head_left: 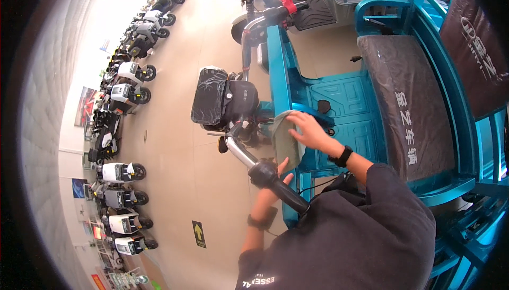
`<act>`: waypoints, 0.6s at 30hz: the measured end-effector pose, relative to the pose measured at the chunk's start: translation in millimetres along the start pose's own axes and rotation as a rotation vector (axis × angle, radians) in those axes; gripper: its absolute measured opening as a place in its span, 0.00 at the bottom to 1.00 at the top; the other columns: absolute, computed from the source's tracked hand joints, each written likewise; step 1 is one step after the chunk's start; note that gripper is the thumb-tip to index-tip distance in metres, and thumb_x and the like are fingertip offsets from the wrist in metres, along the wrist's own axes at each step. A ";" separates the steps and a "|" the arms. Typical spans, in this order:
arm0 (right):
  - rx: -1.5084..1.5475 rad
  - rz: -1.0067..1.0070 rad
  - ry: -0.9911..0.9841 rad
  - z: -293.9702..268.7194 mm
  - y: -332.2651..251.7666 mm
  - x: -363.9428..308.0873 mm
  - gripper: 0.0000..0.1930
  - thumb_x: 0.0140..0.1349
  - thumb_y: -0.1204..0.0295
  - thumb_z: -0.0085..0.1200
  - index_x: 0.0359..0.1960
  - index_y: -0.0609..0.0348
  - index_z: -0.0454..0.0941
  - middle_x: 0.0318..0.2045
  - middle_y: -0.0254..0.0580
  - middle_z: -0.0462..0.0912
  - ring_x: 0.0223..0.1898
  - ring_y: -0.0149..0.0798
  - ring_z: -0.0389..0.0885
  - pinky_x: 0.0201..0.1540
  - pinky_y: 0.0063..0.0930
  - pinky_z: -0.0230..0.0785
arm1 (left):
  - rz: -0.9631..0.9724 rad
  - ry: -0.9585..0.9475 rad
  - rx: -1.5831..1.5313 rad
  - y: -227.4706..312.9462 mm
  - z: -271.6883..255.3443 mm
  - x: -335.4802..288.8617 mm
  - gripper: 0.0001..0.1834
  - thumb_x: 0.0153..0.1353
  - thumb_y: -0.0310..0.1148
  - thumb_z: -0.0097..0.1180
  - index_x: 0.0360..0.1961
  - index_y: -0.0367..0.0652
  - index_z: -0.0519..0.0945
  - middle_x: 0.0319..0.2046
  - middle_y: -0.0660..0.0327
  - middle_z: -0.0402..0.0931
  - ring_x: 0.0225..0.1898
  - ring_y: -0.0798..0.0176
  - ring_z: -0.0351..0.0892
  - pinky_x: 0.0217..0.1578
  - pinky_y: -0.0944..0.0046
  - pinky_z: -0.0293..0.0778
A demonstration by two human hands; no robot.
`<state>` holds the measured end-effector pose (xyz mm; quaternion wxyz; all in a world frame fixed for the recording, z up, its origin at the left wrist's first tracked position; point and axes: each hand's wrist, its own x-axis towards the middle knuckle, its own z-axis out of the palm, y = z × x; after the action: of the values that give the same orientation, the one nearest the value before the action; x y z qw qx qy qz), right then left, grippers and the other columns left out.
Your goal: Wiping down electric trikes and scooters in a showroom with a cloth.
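Note:
A grey-green cloth (287, 148) lies over the teal front panel (279, 72) of a cargo tricycle. My right hand (309, 132), with a black watch at the wrist, has its bent fingers on the cloth's upper edge, gripping it. My left hand (280, 171) is at the cloth's lower end, its visible fingers stretched out. The handlebar grip (289, 194) passes in front of that hand and hides part of it. Left of the panel, the chrome handlebar (239, 152) curves round a plastic-wrapped black display unit (209, 96).
Right of my hands are the teal footwell (344, 96) with a black pedal (324, 106) and a plastic-covered brown seat (411, 104). Another vehicle (318, 11) stands beyond. Several scooters (122, 172) line the left wall across the tiled floor (177, 131).

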<state>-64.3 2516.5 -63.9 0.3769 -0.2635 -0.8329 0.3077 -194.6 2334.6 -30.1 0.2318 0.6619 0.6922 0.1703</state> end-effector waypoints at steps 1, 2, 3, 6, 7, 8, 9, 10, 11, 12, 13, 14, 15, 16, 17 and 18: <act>-0.002 0.046 -0.026 -7.1 2.8 5.3 0.17 0.50 0.70 0.52 0.43 0.61 0.70 0.46 0.48 0.70 0.46 0.49 0.67 0.49 0.38 0.60 | 0.014 0.030 0.058 1.9 -2.7 0.9 0.30 0.56 0.39 0.51 0.59 0.47 0.59 0.58 0.41 0.53 0.56 0.43 0.59 0.54 0.53 0.58; 0.000 0.038 0.009 -10.5 5.8 12.6 0.17 0.49 0.71 0.52 0.43 0.61 0.70 0.45 0.48 0.71 0.45 0.49 0.68 0.49 0.39 0.60 | -0.022 0.038 0.031 11.8 -10.1 8.4 0.30 0.55 0.40 0.52 0.57 0.42 0.61 0.59 0.41 0.50 0.59 0.44 0.54 0.56 0.52 0.54; 0.001 0.031 0.045 -13.3 9.0 18.6 0.17 0.49 0.71 0.52 0.42 0.61 0.70 0.45 0.48 0.71 0.44 0.50 0.68 0.49 0.39 0.60 | -0.020 0.039 0.031 13.1 -8.0 13.5 0.30 0.55 0.40 0.52 0.57 0.42 0.61 0.59 0.41 0.50 0.59 0.44 0.54 0.56 0.52 0.54; -0.075 0.019 0.019 -11.3 23.7 32.1 0.19 0.49 0.73 0.52 0.45 0.62 0.69 0.46 0.48 0.70 0.47 0.49 0.67 0.51 0.38 0.59 | 0.143 -0.006 0.197 24.8 -1.1 36.6 0.36 0.53 0.43 0.53 0.60 0.41 0.55 0.62 0.43 0.41 0.64 0.42 0.39 0.59 0.46 0.46; -0.108 -0.001 -0.035 -9.0 24.9 35.2 0.20 0.49 0.74 0.52 0.47 0.61 0.68 0.49 0.47 0.69 0.49 0.49 0.66 0.53 0.37 0.58 | 0.140 -0.007 0.195 26.7 1.5 43.8 0.36 0.53 0.43 0.53 0.60 0.41 0.55 0.62 0.43 0.41 0.64 0.42 0.39 0.59 0.46 0.46; -0.053 -0.057 -0.082 -2.9 18.0 39.2 0.17 0.52 0.71 0.48 0.44 0.61 0.71 0.48 0.48 0.70 0.54 0.48 0.63 0.56 0.42 0.54 | 0.089 -0.027 0.250 26.4 4.2 47.7 0.38 0.53 0.44 0.52 0.61 0.42 0.53 0.63 0.44 0.40 0.64 0.42 0.37 0.59 0.45 0.44; -0.053 -0.057 -0.084 4.0 14.6 38.9 0.17 0.52 0.71 0.48 0.44 0.61 0.71 0.48 0.48 0.70 0.54 0.48 0.63 0.56 0.42 0.54 | 0.048 -0.050 0.302 25.7 7.5 54.1 0.39 0.53 0.45 0.52 0.62 0.43 0.51 0.63 0.44 0.38 0.64 0.41 0.34 0.59 0.44 0.42; -0.024 -0.163 -0.197 14.0 12.5 36.9 0.16 0.54 0.70 0.46 0.45 0.60 0.71 0.50 0.46 0.69 0.57 0.46 0.59 0.59 0.43 0.48 | 0.068 0.005 0.388 12.5 16.3 62.0 0.37 0.52 0.46 0.52 0.61 0.44 0.55 0.63 0.49 0.39 0.64 0.44 0.35 0.58 0.43 0.44; 0.003 -0.258 -0.308 19.2 13.4 34.7 0.15 0.57 0.70 0.44 0.46 0.58 0.71 0.52 0.44 0.68 0.60 0.45 0.55 0.62 0.45 0.43 | 0.072 -0.004 0.382 13.1 14.6 70.4 0.37 0.52 0.46 0.52 0.61 0.44 0.55 0.63 0.49 0.39 0.64 0.44 0.35 0.58 0.43 0.44; 0.052 -0.202 -0.336 22.7 17.3 35.9 0.15 0.60 0.66 0.39 0.46 0.55 0.72 0.54 0.39 0.67 0.64 0.42 0.49 0.64 0.47 0.34 | 0.056 -0.067 0.359 13.1 11.1 79.6 0.38 0.52 0.46 0.52 0.61 0.44 0.54 0.63 0.49 0.39 0.65 0.44 0.34 0.58 0.42 0.44; 0.054 -0.192 -0.339 23.6 24.6 39.5 0.15 0.60 0.66 0.39 0.46 0.55 0.72 0.54 0.39 0.67 0.64 0.42 0.49 0.64 0.47 0.34 | 0.039 -0.130 0.336 12.1 9.0 87.2 0.38 0.51 0.45 0.52 0.61 0.44 0.53 0.63 0.49 0.38 0.65 0.45 0.33 0.58 0.42 0.43; 0.037 -0.174 -0.355 22.9 28.9 49.4 0.15 0.60 0.65 0.39 0.45 0.55 0.73 0.54 0.39 0.68 0.63 0.42 0.49 0.63 0.47 0.34 | 0.092 -0.097 0.342 4.4 10.3 90.7 0.39 0.51 0.45 0.53 0.62 0.45 0.52 0.63 0.48 0.38 0.65 0.46 0.32 0.57 0.42 0.43; 0.019 -0.152 -0.369 21.2 33.0 58.3 0.16 0.61 0.63 0.39 0.44 0.55 0.74 0.53 0.38 0.68 0.63 0.42 0.50 0.63 0.48 0.35 | 0.085 -0.104 0.339 4.2 8.3 95.3 0.39 0.51 0.45 0.53 0.62 0.45 0.52 0.63 0.48 0.38 0.65 0.46 0.32 0.57 0.42 0.43; 0.063 -0.114 -0.388 19.0 37.5 67.8 0.17 0.62 0.61 0.37 0.43 0.54 0.75 0.52 0.36 0.70 0.63 0.42 0.51 0.63 0.47 0.34 | 0.103 -0.070 0.330 4.5 6.7 101.9 0.39 0.51 0.45 0.53 0.62 0.45 0.52 0.63 0.49 0.38 0.65 0.46 0.33 0.57 0.42 0.43; 0.053 -0.088 -0.383 19.3 43.9 74.6 0.17 0.63 0.60 0.35 0.43 0.53 0.76 0.51 0.35 0.71 0.63 0.41 0.52 0.63 0.46 0.33 | 0.127 -0.039 0.319 3.5 6.7 111.0 0.39 0.51 0.44 0.53 0.62 0.46 0.52 0.63 0.49 0.38 0.65 0.46 0.33 0.57 0.42 0.43; 0.075 -0.076 -0.382 19.9 49.3 83.2 0.18 0.63 0.60 0.35 0.43 0.53 0.75 0.51 0.34 0.71 0.63 0.41 0.52 0.63 0.45 0.33 | 0.150 -0.017 0.306 -0.3 5.1 119.8 0.40 0.50 0.45 0.54 0.62 0.47 0.52 0.63 0.49 0.37 0.65 0.46 0.32 0.57 0.42 0.43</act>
<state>-117.8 2599.2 -70.7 0.2329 -0.1543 -0.8867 0.3684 -194.0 2453.4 -46.0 0.1207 0.7406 0.6568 0.0742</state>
